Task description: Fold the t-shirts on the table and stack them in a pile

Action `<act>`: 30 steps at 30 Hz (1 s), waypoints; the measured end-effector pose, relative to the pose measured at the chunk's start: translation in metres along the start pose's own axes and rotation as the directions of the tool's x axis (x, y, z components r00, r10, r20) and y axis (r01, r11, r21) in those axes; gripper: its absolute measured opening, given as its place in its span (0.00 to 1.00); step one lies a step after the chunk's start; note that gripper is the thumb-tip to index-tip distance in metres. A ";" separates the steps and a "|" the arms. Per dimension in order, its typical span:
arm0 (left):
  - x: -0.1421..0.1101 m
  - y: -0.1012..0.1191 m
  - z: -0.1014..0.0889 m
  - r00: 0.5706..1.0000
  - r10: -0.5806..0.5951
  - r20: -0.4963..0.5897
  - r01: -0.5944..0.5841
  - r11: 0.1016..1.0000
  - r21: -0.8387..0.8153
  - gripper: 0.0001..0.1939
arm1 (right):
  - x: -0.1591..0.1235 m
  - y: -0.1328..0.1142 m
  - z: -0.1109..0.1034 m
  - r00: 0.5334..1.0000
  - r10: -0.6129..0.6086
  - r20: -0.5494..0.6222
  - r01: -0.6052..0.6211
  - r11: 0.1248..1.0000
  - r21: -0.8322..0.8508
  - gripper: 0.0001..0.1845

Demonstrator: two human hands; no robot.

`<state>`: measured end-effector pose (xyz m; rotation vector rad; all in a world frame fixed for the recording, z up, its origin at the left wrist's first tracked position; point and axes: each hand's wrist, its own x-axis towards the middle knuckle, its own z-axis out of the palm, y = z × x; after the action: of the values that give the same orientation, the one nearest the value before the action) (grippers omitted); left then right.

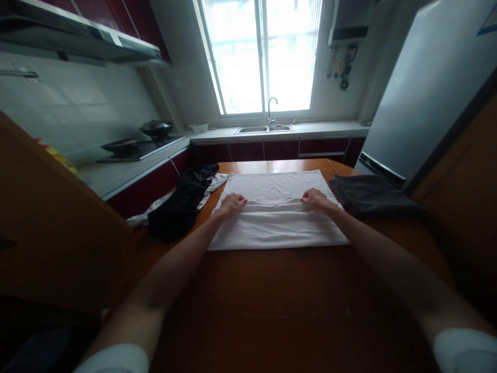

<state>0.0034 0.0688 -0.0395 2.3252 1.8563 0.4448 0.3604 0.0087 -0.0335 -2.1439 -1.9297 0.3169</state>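
A white cloth garment (277, 228) lies spread on the wooden table, partly doubled over, with a raised crease running across its middle. My left hand (233, 203) pinches the fabric at the left end of that crease. At the right end, my right hand (313, 199) grips the same crease with fingers closed. Between the two hands the cloth is pulled into a nearly straight line. Which kind of garment it is, I cannot tell.
Black and white clothing (180, 204) lies heaped at the table's left edge. A folded dark grey cloth (375, 196) rests on the right side. The wooden table (272, 300) extends toward me. Beyond it are a counter with a sink (252, 130), a stove (142, 149) and a fridge (423, 93).
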 end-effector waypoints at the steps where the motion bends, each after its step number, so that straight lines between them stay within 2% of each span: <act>1: 0.003 0.005 0.003 1.000 -0.002 0.006 0.002 1.000 0.007 0.11 | 0.004 -0.002 0.004 1.000 0.010 0.004 -0.010 1.000 0.008 0.10; 7: 0.009 0.014 0.009 1.000 -0.002 -0.031 0.003 0.999 0.035 0.09 | 0.020 0.003 0.011 0.998 0.040 -0.040 -0.039 0.999 0.024 0.10; 12: -0.002 0.021 0.009 0.995 0.021 -0.098 -0.015 0.998 0.062 0.10 | 0.012 0.001 0.014 0.996 0.028 -0.089 -0.028 1.000 -0.002 0.12; 14: -0.011 0.028 0.012 0.989 0.087 -0.118 -0.080 0.995 0.060 0.12 | 0.001 -0.004 0.019 0.986 -0.012 -0.167 0.006 0.999 -0.040 0.15; 17: -0.026 0.042 0.023 0.954 0.293 -0.055 -0.291 0.956 0.048 0.18 | -0.021 -0.016 0.030 0.955 -0.172 -0.241 0.151 0.983 -0.100 0.20; 19: -0.036 0.050 0.034 0.921 0.388 0.042 -0.390 0.919 0.058 0.23 | -0.034 -0.025 0.038 0.949 -0.257 -0.182 0.241 0.965 -0.106 0.24; 21: -0.044 0.055 0.044 0.913 0.391 0.114 -0.402 0.911 0.091 0.28 | -0.043 -0.032 0.045 0.957 -0.281 -0.071 0.274 0.957 -0.094 0.30; 24: -0.051 0.058 0.051 0.922 0.364 0.135 -0.379 0.918 0.115 0.31 | -0.049 -0.035 0.050 0.959 -0.280 0.045 0.282 0.957 -0.063 0.35; 30: -0.049 0.057 0.051 0.925 0.354 0.137 -0.367 0.926 0.091 0.31 | -0.050 -0.017 0.044 0.964 -0.266 0.010 0.266 0.961 -0.073 0.36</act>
<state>0.0626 0.0120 -0.0783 2.7164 1.4354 0.2339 0.3258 -0.0378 -0.0697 -1.8922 -2.2280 0.1972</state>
